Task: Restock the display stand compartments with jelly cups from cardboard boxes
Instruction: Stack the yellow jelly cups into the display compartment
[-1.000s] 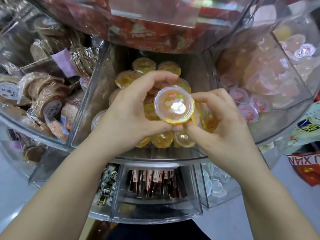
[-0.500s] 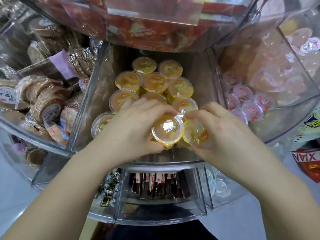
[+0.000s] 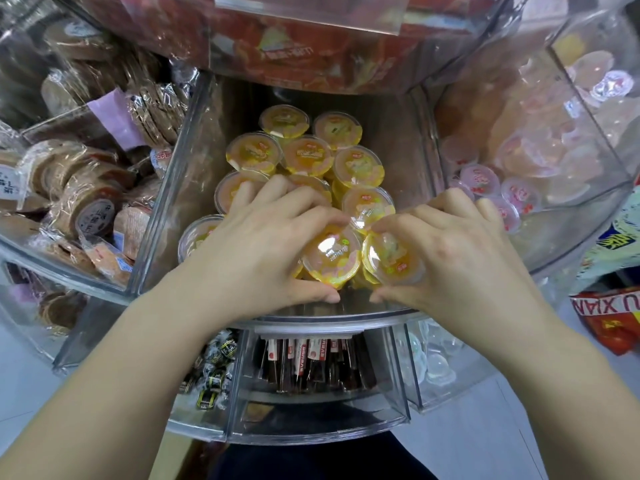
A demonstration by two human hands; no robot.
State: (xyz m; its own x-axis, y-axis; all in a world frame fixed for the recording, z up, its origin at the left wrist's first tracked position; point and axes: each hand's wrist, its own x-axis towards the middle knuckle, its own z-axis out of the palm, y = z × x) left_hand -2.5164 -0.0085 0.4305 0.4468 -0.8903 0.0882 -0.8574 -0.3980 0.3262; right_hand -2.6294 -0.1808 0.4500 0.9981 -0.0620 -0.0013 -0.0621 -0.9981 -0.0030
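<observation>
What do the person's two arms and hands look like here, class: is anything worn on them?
Both forearms are bare up to the frame edge: no sleeves show. The left hand and right hand carry no gloves, rings, watch or bracelet. The visible thumbnails are short and look unpainted.

Both hands are working inside the middle compartment (image 3: 180, 202) of the clear display stand. Left hand (image 3: 263, 258) is curling fingers and thumb round a yellow jelly cup (image 3: 330, 259) at the front. Right hand (image 3: 460, 258) is gripping a second yellow cup (image 3: 393, 259), touching the first one side by side. More yellow cups (image 3: 304, 154) are sitting lid-up in rows behind them. Pink jelly cups (image 3: 519, 194) are filling the right compartment, wrapped round cakes (image 3: 86, 206) the left. Lower tier is showing dark stick packets (image 3: 311, 362).
</observation>
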